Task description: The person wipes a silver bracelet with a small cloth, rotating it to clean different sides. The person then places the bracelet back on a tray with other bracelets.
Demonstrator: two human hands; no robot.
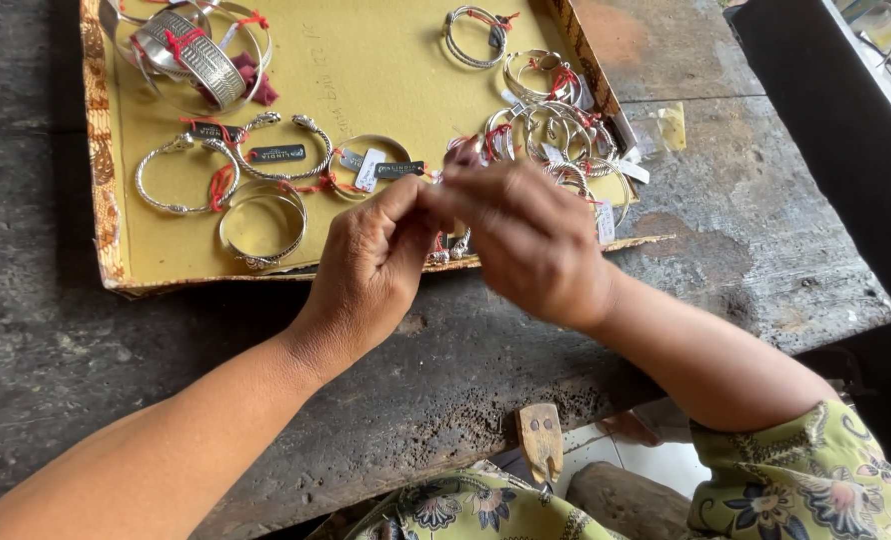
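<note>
A rough, dark grey, weathered wooden counter (746, 230) carries a shallow cardboard tray with a mustard-yellow floor and patterned brown rim (366, 60). On its yellow floor lie silver metal bangles, many tied with red thread: a wide engraved cuff (201, 60) at top left, thin open cuffs with knobbed ends (181, 170) at left, a plain round bangle (263, 230) below them, and a tangled heap of slim bangles (561, 135) at right. Small dark rectangular tags (278, 153) and white paper tags (369, 168) hang from several. Above the tray's near edge, the left hand (371, 265) and right hand (531, 240) meet, fingertips pinched together on a small silver piece with red thread (449, 243), mostly hidden and blurred.
</note>
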